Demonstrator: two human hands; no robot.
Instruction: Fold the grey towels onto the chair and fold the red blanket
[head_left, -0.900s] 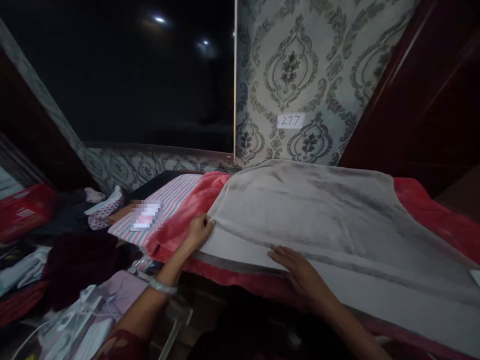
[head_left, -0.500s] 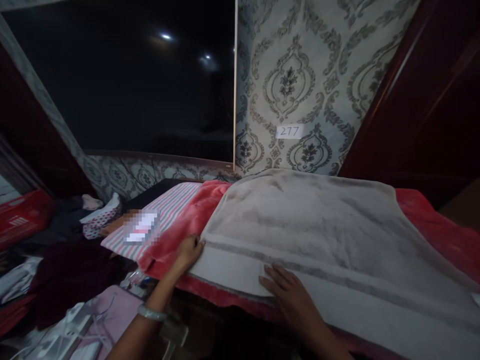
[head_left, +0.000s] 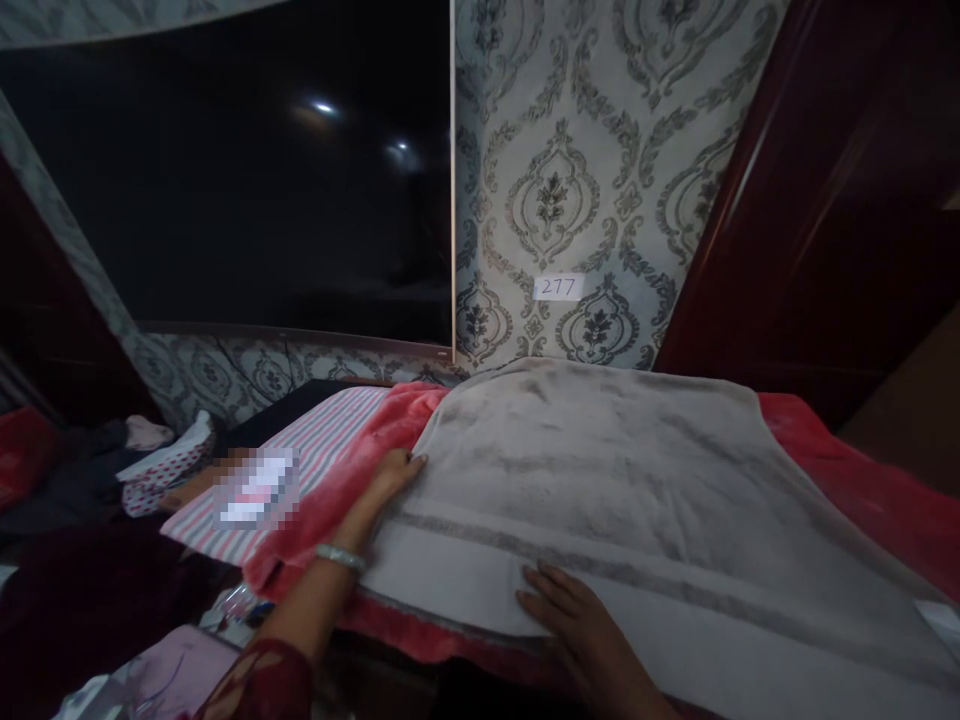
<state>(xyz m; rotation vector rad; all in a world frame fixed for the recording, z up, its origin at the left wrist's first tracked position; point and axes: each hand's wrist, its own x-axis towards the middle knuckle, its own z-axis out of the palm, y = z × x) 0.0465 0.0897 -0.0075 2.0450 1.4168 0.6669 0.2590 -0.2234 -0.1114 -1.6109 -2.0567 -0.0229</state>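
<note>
A large grey fleece cloth (head_left: 615, 480) lies spread over a red blanket (head_left: 330, 520) on a raised flat surface. My left hand (head_left: 396, 472) rests at the cloth's left edge, fingers on the fabric where it meets the red blanket; a pale bangle sits on that wrist. My right hand (head_left: 574, 618) lies flat, palm down, on the cloth's pale near border. Neither hand encloses anything.
A striped pink and grey cloth (head_left: 315, 450) lies under the red blanket at the left. A big dark screen (head_left: 247, 180) hangs on the patterned wall, with a "277" label (head_left: 558, 287). Clothes (head_left: 150, 465) pile at the left; a dark wooden panel (head_left: 847, 200) stands at the right.
My left hand slid further up along the cloth's left edge, and my right hand shifted slightly left along the near border. The view tilted downward a little.
</note>
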